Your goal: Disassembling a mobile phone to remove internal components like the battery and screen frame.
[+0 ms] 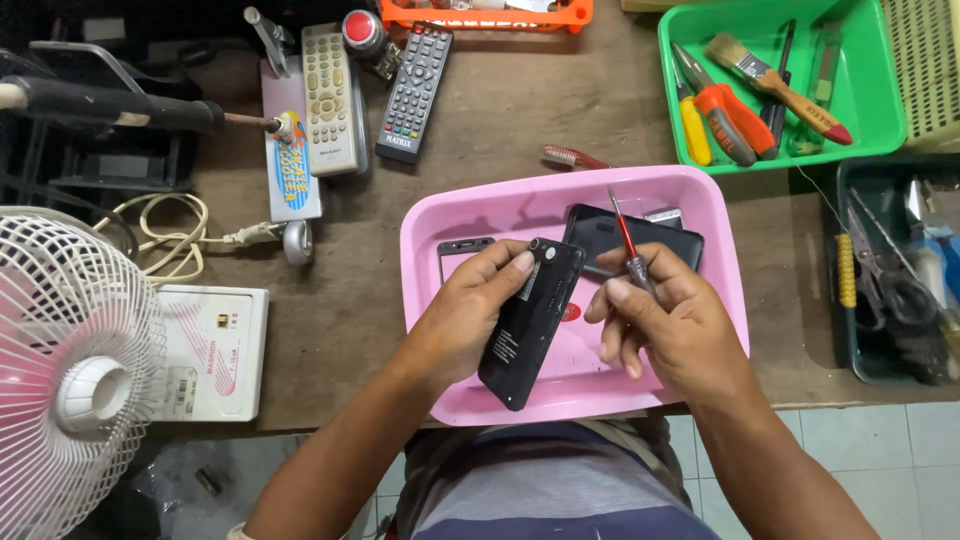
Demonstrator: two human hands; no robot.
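Gripping black phone body (528, 322) in left hand (470, 318), pinching red-handled screwdriver (630, 255) in right hand (665, 325) over pink tray (725, 300), risking tip slipping and scratching.

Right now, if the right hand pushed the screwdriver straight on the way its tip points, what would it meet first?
The right hand holds the red screwdriver with its tip up and away, over the pink tray. Going on, it would probably meet the tray's far rim first, though depth is unclear.
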